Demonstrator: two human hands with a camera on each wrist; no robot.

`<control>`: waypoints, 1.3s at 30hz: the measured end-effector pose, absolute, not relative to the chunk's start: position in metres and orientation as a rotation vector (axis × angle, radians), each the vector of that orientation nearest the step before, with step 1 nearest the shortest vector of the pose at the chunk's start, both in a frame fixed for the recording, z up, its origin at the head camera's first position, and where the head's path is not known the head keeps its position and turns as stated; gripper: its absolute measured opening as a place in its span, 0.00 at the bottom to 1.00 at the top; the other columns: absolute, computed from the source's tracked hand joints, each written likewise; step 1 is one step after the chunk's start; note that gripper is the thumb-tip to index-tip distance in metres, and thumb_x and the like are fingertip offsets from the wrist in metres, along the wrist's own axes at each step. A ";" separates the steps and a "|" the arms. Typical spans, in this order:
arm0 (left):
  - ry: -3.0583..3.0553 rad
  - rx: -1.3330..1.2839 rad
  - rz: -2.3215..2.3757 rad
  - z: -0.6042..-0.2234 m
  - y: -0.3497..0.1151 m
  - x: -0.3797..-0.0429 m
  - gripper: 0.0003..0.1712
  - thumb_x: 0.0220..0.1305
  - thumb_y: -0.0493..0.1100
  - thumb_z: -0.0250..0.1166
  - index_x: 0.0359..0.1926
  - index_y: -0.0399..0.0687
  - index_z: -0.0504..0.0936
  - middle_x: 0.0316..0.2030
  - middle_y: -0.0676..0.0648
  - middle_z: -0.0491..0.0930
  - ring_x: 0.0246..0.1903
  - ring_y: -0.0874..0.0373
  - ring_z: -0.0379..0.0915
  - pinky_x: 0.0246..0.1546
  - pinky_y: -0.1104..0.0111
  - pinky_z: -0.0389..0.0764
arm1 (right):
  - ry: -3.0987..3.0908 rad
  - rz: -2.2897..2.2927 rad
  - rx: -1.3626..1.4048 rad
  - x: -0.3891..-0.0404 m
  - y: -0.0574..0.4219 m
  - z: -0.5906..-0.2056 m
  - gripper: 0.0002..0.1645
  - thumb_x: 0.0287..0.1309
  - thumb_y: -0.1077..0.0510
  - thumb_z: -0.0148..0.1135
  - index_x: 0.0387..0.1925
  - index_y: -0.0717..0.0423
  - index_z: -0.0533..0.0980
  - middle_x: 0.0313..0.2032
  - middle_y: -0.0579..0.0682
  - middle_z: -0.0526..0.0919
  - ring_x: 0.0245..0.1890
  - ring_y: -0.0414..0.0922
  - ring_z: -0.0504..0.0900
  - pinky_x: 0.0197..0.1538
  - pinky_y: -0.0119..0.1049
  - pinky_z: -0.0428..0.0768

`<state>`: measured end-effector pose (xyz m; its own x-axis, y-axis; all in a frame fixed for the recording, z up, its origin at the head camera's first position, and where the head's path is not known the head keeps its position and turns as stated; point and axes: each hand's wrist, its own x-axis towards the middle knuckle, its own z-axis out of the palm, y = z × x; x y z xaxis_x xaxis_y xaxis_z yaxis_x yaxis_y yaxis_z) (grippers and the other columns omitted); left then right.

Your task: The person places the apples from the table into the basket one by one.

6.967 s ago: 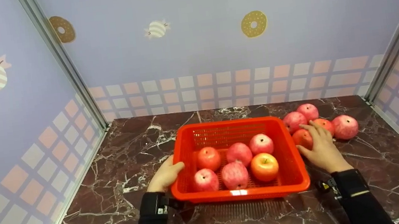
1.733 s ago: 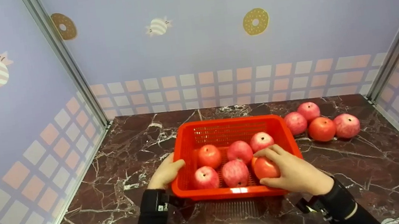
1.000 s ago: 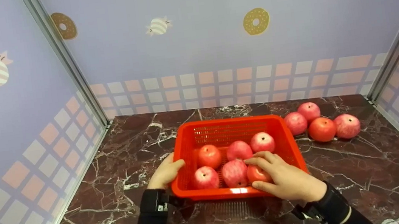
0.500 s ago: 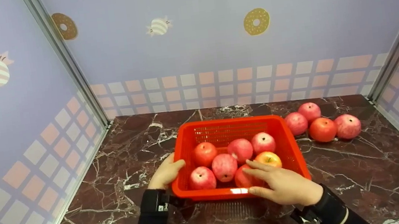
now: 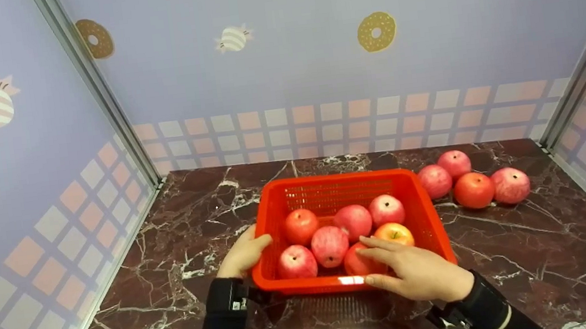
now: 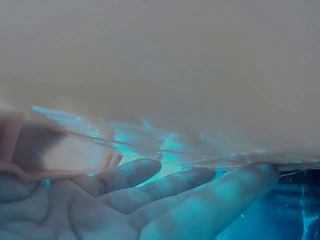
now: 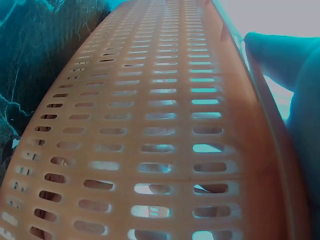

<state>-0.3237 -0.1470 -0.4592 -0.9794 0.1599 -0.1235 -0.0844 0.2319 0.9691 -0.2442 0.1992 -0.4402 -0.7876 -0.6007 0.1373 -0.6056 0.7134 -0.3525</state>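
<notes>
A red plastic basket [image 5: 339,178] holds several apples. My left hand [image 5: 241,254] grips its left wall, thumb over the rim; the left wrist view shows the fingers [image 6: 190,205] stretched along the basket's underside. Above the front right corner is my right hand [image 5: 418,272], its fairly straight fingers lying over a red apple [image 5: 358,261] and partly covering it. Its thumb is at the front rim, as the right wrist view of the slotted wall [image 7: 160,115] shows too. A yellow-red apple [image 5: 395,234] sits just behind those fingers.
Several more apples lie on the dark marbled table right of the basket: a pink one [image 5: 434,181] close by the rim, another [image 5: 454,163] behind it, a red one [image 5: 474,190] and a striped one [image 5: 511,185]. Patterned walls [image 5: 287,75] enclose the table at back and sides.
My right hand has carried a red apple from the table group into the basket and pushed it leftward at the front, shifting the neighbouring apples left. Its fingers have loosened. My left hand has stayed put.
</notes>
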 end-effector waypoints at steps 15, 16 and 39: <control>2.302 0.057 1.837 -0.458 -0.147 -0.323 0.30 0.66 0.34 0.52 0.68 0.31 0.67 0.58 0.28 0.77 0.49 0.41 0.82 0.47 0.51 0.88 | -2.891 0.613 1.008 -0.244 0.199 -0.440 0.38 0.72 0.30 0.50 0.71 0.47 0.73 0.75 0.53 0.69 0.74 0.52 0.70 0.71 0.54 0.74; 2.302 0.059 1.837 -0.458 -0.147 -0.323 0.30 0.65 0.34 0.52 0.68 0.31 0.67 0.58 0.28 0.77 0.49 0.41 0.82 0.47 0.51 0.88 | -2.889 0.614 1.008 -0.244 0.199 -0.440 0.38 0.72 0.30 0.50 0.71 0.47 0.73 0.75 0.53 0.69 0.74 0.52 0.70 0.71 0.54 0.74; 2.288 0.094 1.860 -0.458 -0.146 -0.322 0.30 0.66 0.33 0.51 0.69 0.30 0.67 0.59 0.27 0.76 0.51 0.39 0.82 0.49 0.51 0.87 | -2.875 0.688 0.971 -0.246 0.200 -0.439 0.30 0.71 0.38 0.59 0.65 0.48 0.77 0.72 0.53 0.74 0.72 0.53 0.72 0.69 0.55 0.76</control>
